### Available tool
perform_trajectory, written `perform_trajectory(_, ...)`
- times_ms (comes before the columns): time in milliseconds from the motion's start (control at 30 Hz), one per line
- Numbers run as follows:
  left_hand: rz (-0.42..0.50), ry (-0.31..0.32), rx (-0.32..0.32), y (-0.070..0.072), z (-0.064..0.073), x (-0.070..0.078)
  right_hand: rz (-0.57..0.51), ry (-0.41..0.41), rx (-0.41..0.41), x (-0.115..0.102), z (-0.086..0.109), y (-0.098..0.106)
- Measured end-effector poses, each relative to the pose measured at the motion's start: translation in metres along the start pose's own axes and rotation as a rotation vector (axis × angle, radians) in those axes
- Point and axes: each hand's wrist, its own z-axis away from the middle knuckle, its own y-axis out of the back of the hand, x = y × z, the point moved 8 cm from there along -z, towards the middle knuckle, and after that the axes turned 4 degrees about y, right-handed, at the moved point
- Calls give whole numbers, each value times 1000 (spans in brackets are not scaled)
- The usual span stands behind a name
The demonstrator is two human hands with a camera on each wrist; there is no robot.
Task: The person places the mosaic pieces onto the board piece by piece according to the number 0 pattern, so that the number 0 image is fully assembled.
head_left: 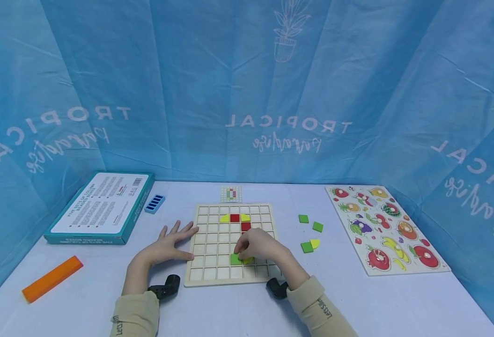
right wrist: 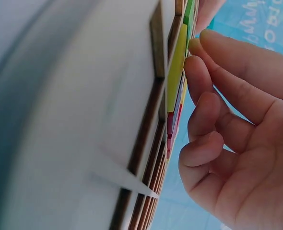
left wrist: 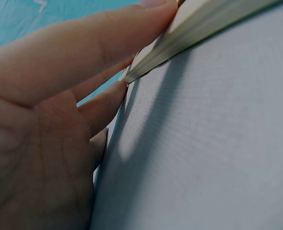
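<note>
A wooden grid board (head_left: 211, 278) lies on the table with coloured tiles in some cells. My left hand (head_left: 168, 245) spreads its fingers along the board's left edge; in the left wrist view, fingertips of the left hand (left wrist: 50, 110) touch that edge. Over the board's lower middle is my right hand (head_left: 260, 244), its fingertips at a green tile (head_left: 235, 260) beside a yellow tile (head_left: 248, 260). Up close, the right hand (right wrist: 247, 129) shows nothing pinched between its fingertips. Red tiles (head_left: 234, 218) and yellow quarter-round pieces (head_left: 224, 218) sit farther up the grid.
Loose green tiles (head_left: 307, 247) and a yellow piece (head_left: 314, 243) lie right of the board. Behind it is a small pattern card (head_left: 231, 194). A fruit puzzle (head_left: 381, 229) lies right; a teal box (head_left: 99, 206), a blue case (head_left: 155, 204) and an orange bar (head_left: 53, 279) lie left.
</note>
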Motion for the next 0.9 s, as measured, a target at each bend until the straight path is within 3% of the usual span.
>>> perform_trajectory(500, 15, 17, -1, -1, 0, 0, -149, 9, 107, 23, 8, 32)
perform_trajectory(900, 4, 19, 0, 0, 1, 1, -203, -85, 174, 56, 25, 54)
